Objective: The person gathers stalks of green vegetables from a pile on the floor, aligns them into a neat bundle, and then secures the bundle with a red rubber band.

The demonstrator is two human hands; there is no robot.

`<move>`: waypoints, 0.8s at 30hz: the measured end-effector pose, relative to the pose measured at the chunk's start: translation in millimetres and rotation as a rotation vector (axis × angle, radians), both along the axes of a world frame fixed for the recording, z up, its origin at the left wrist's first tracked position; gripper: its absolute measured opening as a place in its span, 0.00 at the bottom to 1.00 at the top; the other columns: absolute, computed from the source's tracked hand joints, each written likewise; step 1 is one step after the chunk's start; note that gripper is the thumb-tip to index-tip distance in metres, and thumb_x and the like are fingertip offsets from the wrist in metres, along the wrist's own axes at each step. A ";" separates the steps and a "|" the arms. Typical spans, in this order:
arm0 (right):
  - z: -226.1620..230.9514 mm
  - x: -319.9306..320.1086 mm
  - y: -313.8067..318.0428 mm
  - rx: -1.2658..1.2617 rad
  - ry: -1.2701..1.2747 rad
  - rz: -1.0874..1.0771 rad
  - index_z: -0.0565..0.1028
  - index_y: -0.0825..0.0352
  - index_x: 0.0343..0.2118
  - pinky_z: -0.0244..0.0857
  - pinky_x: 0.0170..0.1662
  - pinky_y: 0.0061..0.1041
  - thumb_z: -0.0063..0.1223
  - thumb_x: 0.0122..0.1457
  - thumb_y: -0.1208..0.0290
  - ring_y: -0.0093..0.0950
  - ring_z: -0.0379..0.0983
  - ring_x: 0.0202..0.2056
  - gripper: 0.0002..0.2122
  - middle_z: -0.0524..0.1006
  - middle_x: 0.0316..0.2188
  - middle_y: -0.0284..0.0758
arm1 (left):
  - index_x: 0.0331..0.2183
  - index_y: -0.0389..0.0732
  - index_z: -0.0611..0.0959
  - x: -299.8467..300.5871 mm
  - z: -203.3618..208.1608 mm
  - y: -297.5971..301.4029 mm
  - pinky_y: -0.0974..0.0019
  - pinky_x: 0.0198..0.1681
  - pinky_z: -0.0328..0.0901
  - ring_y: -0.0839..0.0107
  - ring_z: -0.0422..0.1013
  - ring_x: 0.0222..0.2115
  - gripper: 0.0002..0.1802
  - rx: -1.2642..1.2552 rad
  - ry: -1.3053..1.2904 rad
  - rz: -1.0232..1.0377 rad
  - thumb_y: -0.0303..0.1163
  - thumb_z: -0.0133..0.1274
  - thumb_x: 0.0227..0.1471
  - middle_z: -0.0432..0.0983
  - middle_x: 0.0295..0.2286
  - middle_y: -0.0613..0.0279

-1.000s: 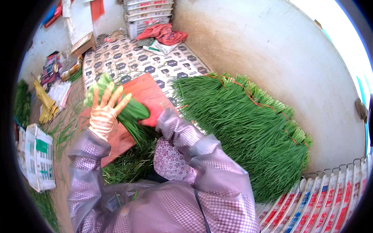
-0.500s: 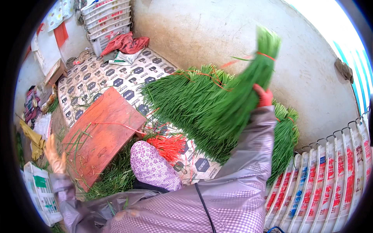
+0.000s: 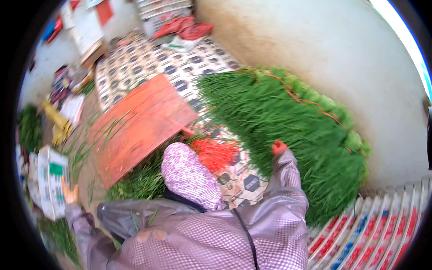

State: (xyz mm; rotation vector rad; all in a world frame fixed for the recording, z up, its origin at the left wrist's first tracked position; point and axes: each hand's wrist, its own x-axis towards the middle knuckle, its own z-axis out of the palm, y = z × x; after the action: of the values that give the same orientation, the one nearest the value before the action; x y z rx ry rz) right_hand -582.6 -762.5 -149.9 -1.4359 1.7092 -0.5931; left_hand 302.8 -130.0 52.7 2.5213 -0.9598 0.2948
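Tied bunches of long green chives (image 3: 279,117) lie packed in a row along the wall, with orange-red ties around their pale ends. My right hand (image 3: 279,147), in a red glove, is over the near edge of the row. Nothing shows in its slightly spread, blurred fingers. Far to the left, my left hand (image 3: 70,194) is raised with its fingers apart, beside a white plastic crate (image 3: 53,184). A heap of loose orange-red ties (image 3: 215,154) is on the patterned floor sheet, near my knee (image 3: 189,173).
A red wooden board (image 3: 141,126), strewn with leaf scraps, stands at centre left above loose greens (image 3: 139,182). White crates with red lettering (image 3: 373,229) fill the lower right. More stacked crates (image 3: 164,13) and a red cloth (image 3: 184,28) are at the back.
My right hand has let go of the chive bunch it held up and come down toward me; the bunch is now among the row. The view has shifted; my left hand is still open.
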 end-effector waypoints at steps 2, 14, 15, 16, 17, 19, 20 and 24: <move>-29.0 78.6 34.7 0.166 -0.138 0.143 0.66 0.68 0.54 0.69 0.31 0.27 0.58 0.50 0.69 0.26 0.73 0.28 0.27 0.77 0.35 0.37 | 0.60 0.37 0.54 -35.7 12.2 -1.4 0.62 0.63 0.43 0.57 0.50 0.60 0.47 -0.015 0.072 0.067 0.22 0.57 0.39 0.55 0.58 0.47; -55.6 275.2 69.7 0.360 -0.143 0.549 0.74 0.64 0.43 0.68 0.37 0.31 0.50 0.58 0.62 0.28 0.75 0.31 0.14 0.78 0.33 0.36 | 0.62 0.46 0.52 -152.5 -27.0 135.4 0.51 0.57 0.54 0.57 0.52 0.59 0.50 -0.084 0.454 0.509 0.21 0.57 0.40 0.53 0.59 0.48; -72.0 273.3 64.4 0.383 -0.257 0.418 0.75 0.64 0.41 0.69 0.34 0.31 0.49 0.59 0.62 0.28 0.75 0.29 0.13 0.78 0.31 0.35 | 0.62 0.46 0.52 -158.1 -26.3 136.3 0.52 0.56 0.56 0.57 0.53 0.59 0.49 -0.077 0.477 0.547 0.22 0.57 0.40 0.53 0.59 0.48; -78.9 281.9 53.5 0.400 -0.376 0.292 0.76 0.63 0.40 0.69 0.32 0.32 0.48 0.59 0.61 0.27 0.75 0.27 0.12 0.79 0.30 0.35 | 0.62 0.46 0.52 -160.7 -26.5 137.3 0.53 0.55 0.58 0.56 0.55 0.58 0.49 -0.079 0.505 0.593 0.22 0.57 0.40 0.53 0.59 0.48; -66.2 291.5 39.6 0.363 -0.474 0.126 0.76 0.61 0.35 0.66 0.22 0.26 0.46 0.61 0.61 0.23 0.71 0.19 0.10 0.78 0.25 0.33 | 0.62 0.47 0.52 -163.6 -27.3 129.3 0.54 0.54 0.59 0.54 0.56 0.57 0.49 -0.074 0.539 0.633 0.23 0.57 0.40 0.53 0.59 0.47; -11.9 350.6 32.6 -0.022 -0.760 0.125 0.76 0.65 0.34 0.56 0.16 0.17 0.47 0.61 0.66 0.16 0.64 0.15 0.09 0.77 0.22 0.32 | 0.62 0.48 0.53 -186.7 -27.6 157.9 0.55 0.51 0.62 0.52 0.60 0.55 0.49 -0.066 0.539 0.698 0.23 0.58 0.40 0.54 0.58 0.47; 25.9 376.7 22.0 -0.108 -0.699 0.211 0.76 0.66 0.35 0.56 0.17 0.16 0.49 0.60 0.67 0.15 0.62 0.14 0.08 0.77 0.23 0.31 | 0.62 0.49 0.53 -202.7 -38.4 180.1 0.56 0.51 0.63 0.51 0.61 0.53 0.49 -0.066 0.508 0.691 0.23 0.58 0.40 0.54 0.58 0.47; 123.8 483.4 19.4 -0.204 -0.226 0.763 0.76 0.64 0.40 0.69 0.34 0.27 0.53 0.57 0.67 0.27 0.74 0.33 0.10 0.78 0.34 0.37 | 0.62 0.50 0.54 -223.9 -39.5 135.7 0.57 0.49 0.64 0.50 0.64 0.50 0.49 -0.109 0.597 0.766 0.25 0.59 0.40 0.57 0.57 0.47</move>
State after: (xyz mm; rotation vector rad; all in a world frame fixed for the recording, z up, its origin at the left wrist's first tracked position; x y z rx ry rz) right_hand -99.2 -743.1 -26.1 -1.9232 0.8362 -0.4768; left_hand 79.0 5.7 13.3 2.5229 0.2537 -0.1877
